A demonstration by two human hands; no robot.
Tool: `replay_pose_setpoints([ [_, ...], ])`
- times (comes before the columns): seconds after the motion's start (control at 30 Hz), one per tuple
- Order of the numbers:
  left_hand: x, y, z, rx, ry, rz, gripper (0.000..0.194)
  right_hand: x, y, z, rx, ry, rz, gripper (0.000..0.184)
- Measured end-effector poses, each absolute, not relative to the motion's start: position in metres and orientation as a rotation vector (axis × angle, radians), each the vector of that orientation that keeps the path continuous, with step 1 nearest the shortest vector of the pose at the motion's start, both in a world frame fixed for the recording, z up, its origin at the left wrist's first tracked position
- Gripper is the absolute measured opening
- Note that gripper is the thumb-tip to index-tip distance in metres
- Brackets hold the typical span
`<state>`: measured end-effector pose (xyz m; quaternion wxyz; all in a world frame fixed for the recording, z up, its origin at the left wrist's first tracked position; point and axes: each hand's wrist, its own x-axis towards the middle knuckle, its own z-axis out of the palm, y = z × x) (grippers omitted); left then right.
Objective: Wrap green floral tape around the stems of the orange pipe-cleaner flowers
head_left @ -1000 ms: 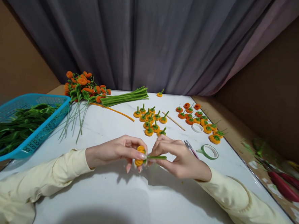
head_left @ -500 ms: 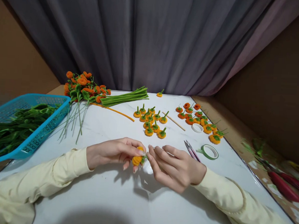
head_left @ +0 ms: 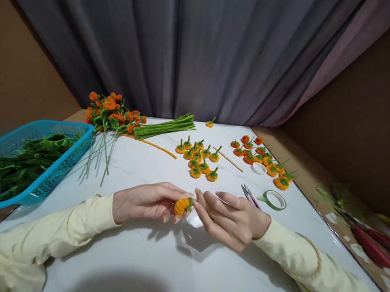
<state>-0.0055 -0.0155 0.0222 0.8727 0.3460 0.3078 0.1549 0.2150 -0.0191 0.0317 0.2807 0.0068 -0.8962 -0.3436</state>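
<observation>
A yellow-orange chenille flower (head_left: 181,206) with a green base is pinched between the thumb and fingers of my left hand (head_left: 155,201). Its green end points right, towards my right hand (head_left: 232,216). The thumb and forefinger tips of that hand come together at this green end, while its other fingers are loosely curled. What lies right between those tips is mostly hidden. Beyond my hands stands a group of similar yellow flower heads (head_left: 195,172) with green stems pointing up. Scissors (head_left: 249,196) lie beside my right hand, near a green tape roll (head_left: 275,200).
A blue basket (head_left: 36,193) of green leaves stands at left. Behind it lie orange flowers (head_left: 110,105) on stems, green pipe cleaners (head_left: 165,125) and an orange strip (head_left: 153,146). More flower heads (head_left: 248,159), a white ring (head_left: 259,168), a stick (head_left: 227,159) and red-handled pliers (head_left: 370,247) lie right.
The flower has turned slightly in my left fingers, showing more of its yellow side. My right fingertips have shifted a little at its green end. The whole view has moved slightly.
</observation>
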Motion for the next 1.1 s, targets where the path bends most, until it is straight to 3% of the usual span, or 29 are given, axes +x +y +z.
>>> replay_pose_setpoints([
  [0.2,-0.007,-0.011,0.026,0.902,0.744,0.409,0.035,0.208,-0.017,0.020,-0.299,-2.413,-0.245,0.022],
  [0.33,-0.008,-0.018,0.032,1.522,0.901,0.635,0.039,0.203,-0.020,0.021,-0.600,-2.280,0.398,0.013],
  [0.47,-0.008,-0.032,0.032,2.187,0.897,0.745,0.018,0.200,-0.023,0.031,-0.875,-2.097,1.032,0.015],
  [0.57,-0.007,-0.036,0.031,2.308,0.889,0.743,0.012,0.198,-0.023,0.033,-0.902,-2.018,1.259,0.020],
  [0.77,-0.004,-0.032,0.032,2.107,0.962,0.605,0.006,0.199,-0.024,0.026,-0.822,-2.246,0.938,0.006],
  [1.1,-0.006,-0.023,0.031,1.453,0.912,0.325,0.007,0.202,-0.027,0.026,-0.415,-2.558,0.121,0.018],
])
